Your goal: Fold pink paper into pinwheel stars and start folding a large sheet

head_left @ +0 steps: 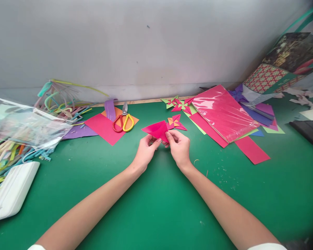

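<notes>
A folded pink paper (157,130) is held up between both hands above the green table. My left hand (147,150) pinches its lower edge with thumb and fingers. My right hand (179,146) grips its right corner, the thumb pressed on top. Just behind the right hand lies a folded pink and orange paper star (175,121). Further back are more folded stars (181,105) in pink and green. To the left, scissors (123,119) with red and yellow handles rest on pink (104,128) and orange sheets.
On the right lies a plastic-wrapped pink paper pack (221,113) over coloured sheets, near a patterned bag (271,78) and a black object (309,133). At left are a clear plastic bag (28,125), colourful strips (5,161) and a white object (14,191). A wall stands behind.
</notes>
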Demonstrator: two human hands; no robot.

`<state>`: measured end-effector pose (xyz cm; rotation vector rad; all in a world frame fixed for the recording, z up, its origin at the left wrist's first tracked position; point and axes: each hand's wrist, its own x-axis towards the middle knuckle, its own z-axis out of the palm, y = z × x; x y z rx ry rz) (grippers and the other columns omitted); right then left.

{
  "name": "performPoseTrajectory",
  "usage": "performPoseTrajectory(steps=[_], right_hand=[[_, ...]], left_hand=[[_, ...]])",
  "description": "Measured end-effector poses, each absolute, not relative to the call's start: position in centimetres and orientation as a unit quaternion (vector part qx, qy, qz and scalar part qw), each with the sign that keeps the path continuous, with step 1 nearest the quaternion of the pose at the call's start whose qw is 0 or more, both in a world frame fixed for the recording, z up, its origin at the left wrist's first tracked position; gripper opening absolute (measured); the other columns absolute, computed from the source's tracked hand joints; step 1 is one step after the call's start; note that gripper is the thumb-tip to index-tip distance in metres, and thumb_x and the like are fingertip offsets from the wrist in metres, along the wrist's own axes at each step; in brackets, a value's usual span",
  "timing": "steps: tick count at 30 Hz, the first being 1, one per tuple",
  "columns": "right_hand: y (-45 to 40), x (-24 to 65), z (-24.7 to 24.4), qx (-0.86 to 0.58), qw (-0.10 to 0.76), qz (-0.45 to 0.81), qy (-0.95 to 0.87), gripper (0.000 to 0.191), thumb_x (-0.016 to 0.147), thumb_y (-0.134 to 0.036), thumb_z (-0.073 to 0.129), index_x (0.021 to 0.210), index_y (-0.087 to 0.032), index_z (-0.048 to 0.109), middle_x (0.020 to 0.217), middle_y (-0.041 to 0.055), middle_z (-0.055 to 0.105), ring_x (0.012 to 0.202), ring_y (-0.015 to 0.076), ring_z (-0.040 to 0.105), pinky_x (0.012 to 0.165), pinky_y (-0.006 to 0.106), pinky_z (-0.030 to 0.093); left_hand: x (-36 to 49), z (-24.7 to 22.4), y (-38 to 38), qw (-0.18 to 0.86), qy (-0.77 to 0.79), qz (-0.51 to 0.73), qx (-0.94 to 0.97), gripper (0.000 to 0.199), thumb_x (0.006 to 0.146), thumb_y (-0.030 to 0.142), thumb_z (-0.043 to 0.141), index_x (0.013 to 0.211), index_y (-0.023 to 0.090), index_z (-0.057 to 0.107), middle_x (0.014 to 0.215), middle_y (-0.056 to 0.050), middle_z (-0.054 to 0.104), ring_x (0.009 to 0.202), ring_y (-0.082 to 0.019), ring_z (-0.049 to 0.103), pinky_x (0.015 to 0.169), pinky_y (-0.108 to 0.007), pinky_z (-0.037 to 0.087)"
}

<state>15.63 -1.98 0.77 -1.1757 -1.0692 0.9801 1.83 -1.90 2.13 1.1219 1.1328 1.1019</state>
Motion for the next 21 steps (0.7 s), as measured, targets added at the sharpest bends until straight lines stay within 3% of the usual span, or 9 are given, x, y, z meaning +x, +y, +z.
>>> performPoseTrajectory(steps=[7,15,21], right_hand=[[-2.4,15.4,0.7,-0.487,0.578,0.428,-0.496,0.030,0.093,-0.050,0.068,0.091,-0.020,0.075,0.072,0.0021,0.072,0.059,0.0174,0.064,0.059,0.029,0.055],[-1.9,15.7,0.4,-0.501,0.580,0.449,-0.460,0.031,0.090,-0.051,0.073,0.090,-0.019,0.074,0.071,0.0022,0.072,0.061,0.0195,0.071,0.056,0.028,0.057],[-1.8,15.7,0.5,-0.505,0.586,0.452,-0.445,0.033,0.088,-0.051,0.074,0.089,-0.019,0.074,0.070,0.0018,0.070,0.060,0.0194,0.071,0.055,0.028,0.058]], left_hand=[[1.9,2.1,-2.0,0.570,0.464,0.472,0.487,0.028,0.080,0.035,0.082,0.096,0.014,0.074,0.088,-0.006,0.075,0.080,-0.017,0.064,0.072,-0.026,0.048],[1.1,1.2,-1.1,0.546,0.477,0.518,0.453,0.034,0.085,0.046,0.076,0.079,0.014,0.068,0.070,-0.001,0.062,0.062,-0.011,0.050,0.060,-0.024,0.041],[1.0,1.1,-0.9,0.542,0.474,0.534,0.443,0.034,0.085,0.047,0.077,0.087,0.014,0.070,0.075,-0.001,0.064,0.064,-0.012,0.052,0.061,-0.025,0.043]])
